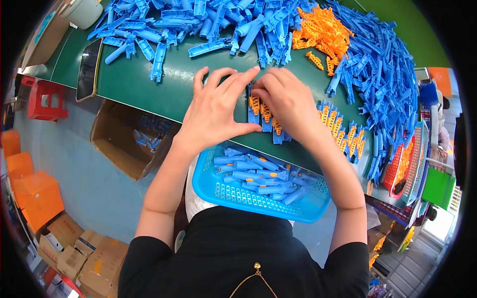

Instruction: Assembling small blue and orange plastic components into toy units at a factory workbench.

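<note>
My left hand (212,110) is spread at the table's near edge, its thumb and forefinger at opposite ends of a small row of blue plastic half-shells (253,119). Orange ridged inserts (267,113) lie in these shells. My right hand (287,97) bends over the same row, fingers closed at its upper end; what they pinch is hidden. To the right of that wrist sit more blue shells with orange inserts (329,119), lined up side by side. Below the table edge, a light-blue basket (238,204) holds several blue tube-shaped pieces (258,174).
Loose blue shells (213,20) cover the table's far side and heap up at the right (385,74). Between them lies a pile of orange inserts (323,32). A phone (89,69) rests at the left edge. Under it stands a cardboard box (112,144); a red basket (397,169) is far right.
</note>
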`<act>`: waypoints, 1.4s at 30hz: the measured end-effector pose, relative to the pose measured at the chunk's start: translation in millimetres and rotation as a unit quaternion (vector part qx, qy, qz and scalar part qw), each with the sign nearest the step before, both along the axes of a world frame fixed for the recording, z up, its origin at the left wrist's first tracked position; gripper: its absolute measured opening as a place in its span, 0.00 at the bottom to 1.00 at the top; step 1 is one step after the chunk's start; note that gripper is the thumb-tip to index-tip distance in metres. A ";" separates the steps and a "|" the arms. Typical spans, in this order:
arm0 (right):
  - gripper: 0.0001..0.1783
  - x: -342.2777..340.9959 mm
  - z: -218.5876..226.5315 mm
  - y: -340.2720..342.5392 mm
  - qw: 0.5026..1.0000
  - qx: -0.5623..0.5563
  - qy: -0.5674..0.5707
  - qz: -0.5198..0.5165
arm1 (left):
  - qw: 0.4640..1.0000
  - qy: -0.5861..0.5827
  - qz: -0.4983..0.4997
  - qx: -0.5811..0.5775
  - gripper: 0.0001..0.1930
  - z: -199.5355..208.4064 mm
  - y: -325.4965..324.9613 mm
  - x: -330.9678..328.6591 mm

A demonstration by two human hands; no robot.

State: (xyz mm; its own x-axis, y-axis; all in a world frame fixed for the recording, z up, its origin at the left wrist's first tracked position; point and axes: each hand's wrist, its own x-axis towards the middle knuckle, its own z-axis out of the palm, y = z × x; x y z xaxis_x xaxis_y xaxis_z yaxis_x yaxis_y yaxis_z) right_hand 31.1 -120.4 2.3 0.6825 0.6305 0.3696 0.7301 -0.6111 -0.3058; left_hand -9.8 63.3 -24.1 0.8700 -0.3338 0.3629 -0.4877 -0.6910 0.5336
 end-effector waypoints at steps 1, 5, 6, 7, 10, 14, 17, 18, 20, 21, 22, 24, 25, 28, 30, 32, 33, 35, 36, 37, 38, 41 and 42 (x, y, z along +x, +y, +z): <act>0.06 0.6 -1.5 0.4 1.000 -0.009 -0.009 -0.004 | 1.000 -0.001 -0.001 0.001 0.52 -0.1 -0.5 0.7; 0.07 -4.1 0.6 4.9 0.998 -0.041 -0.042 -0.008 | 1.000 -0.002 0.004 0.010 0.52 0.3 -1.0 0.4; 0.07 -5.0 -0.6 5.6 0.996 -0.064 -0.060 -0.006 | 1.000 -0.001 0.003 0.008 0.52 0.7 -0.5 0.5; 0.07 -5.6 -1.1 6.0 0.993 -0.087 -0.078 -0.004 | 1.000 -0.001 0.001 0.005 0.52 1.1 -0.3 0.8; 0.07 2.3 0.9 4.8 0.996 -0.050 -0.073 0.008 | 1.000 -0.003 -0.001 0.006 0.52 2.1 -2.3 1.6; 0.07 -2.2 -5.1 -1.0 0.995 -0.076 -0.067 0.008 | 1.000 -0.016 -0.021 0.008 0.46 5.7 2.9 4.9; 0.05 -4.5 0.2 -12.1 0.998 0.012 -0.021 0.062 | 0.994 -0.086 0.063 0.008 0.27 8.9 21.6 18.6; 0.05 0.6 2.6 -20.4 0.998 0.047 0.030 0.030 | 0.989 -0.105 0.095 0.049 0.26 7.3 30.8 22.7; 0.06 20.5 13.3 -43.1 0.990 0.083 0.079 -0.086 | 0.970 -0.145 0.131 0.142 0.22 -2.7 46.4 30.0; 0.07 32.9 21.0 -53.8 0.978 0.086 0.076 -0.172 | 0.970 -0.148 0.130 0.140 0.22 -0.6 43.3 28.7; 0.09 46.3 16.0 -67.4 0.982 0.028 -0.008 -0.189 | 0.970 -0.131 0.128 0.158 0.22 1.8 39.3 22.4; 0.14 63.0 -2.6 -87.2 0.970 -0.050 -0.127 -0.202 | 0.967 -0.128 0.115 0.185 0.21 2.1 29.4 12.4; 0.14 66.5 -8.9 -91.8 0.970 -0.051 -0.127 -0.203 | 0.968 -0.129 0.115 0.185 0.21 5.6 24.5 6.6; 0.13 65.3 -5.8 -85.6 0.952 0.078 0.096 -0.281 | 0.988 -0.042 0.059 0.140 0.21 16.2 14.9 -6.2; 0.13 66.5 -5.6 -90.9 0.949 0.105 0.123 -0.270 | 0.992 -0.044 0.043 0.111 0.22 18.0 18.0 -5.3; 0.12 66.2 -3.5 -91.7 0.945 0.093 0.147 -0.277 | 0.997 -0.006 0.024 0.075 0.31 22.1 25.7 -2.6; 0.11 66.5 -3.2 -90.6 0.951 0.069 0.129 -0.272 | 0.997 -0.005 0.025 0.075 0.31 21.3 29.2 0.5; 0.09 66.7 -3.6 -89.2 0.957 0.044 0.114 -0.263 | 0.999 0.013 -0.025 0.018 0.39 18.6 34.6 9.4; 0.08 66.2 -3.7 -91.1 0.959 0.050 0.120 -0.253 | 0.998 0.035 -0.042 0.040 0.45 16.5 34.7 13.3; 0.08 66.7 -3.7 -94.3 0.961 0.055 0.126 -0.241 | 0.998 0.036 -0.038 0.041 0.45 14.0 33.4 16.5; 0.07 69.8 -3.9 -95.3 0.961 0.091 0.144 -0.217 | 0.998 0.029 -0.044 0.038 0.45 11.6 31.9 18.8; 0.08 66.1 3.3 -98.0 0.941 0.086 0.215 -0.248 | 0.999 0.018 -0.045 0.022 0.46 7.7 26.4 19.3; 0.07 56.6 6.7 -83.2 0.959 0.101 0.172 -0.202 | 0.999 0.020 -0.033 0.028 0.46 7.5 27.0 16.2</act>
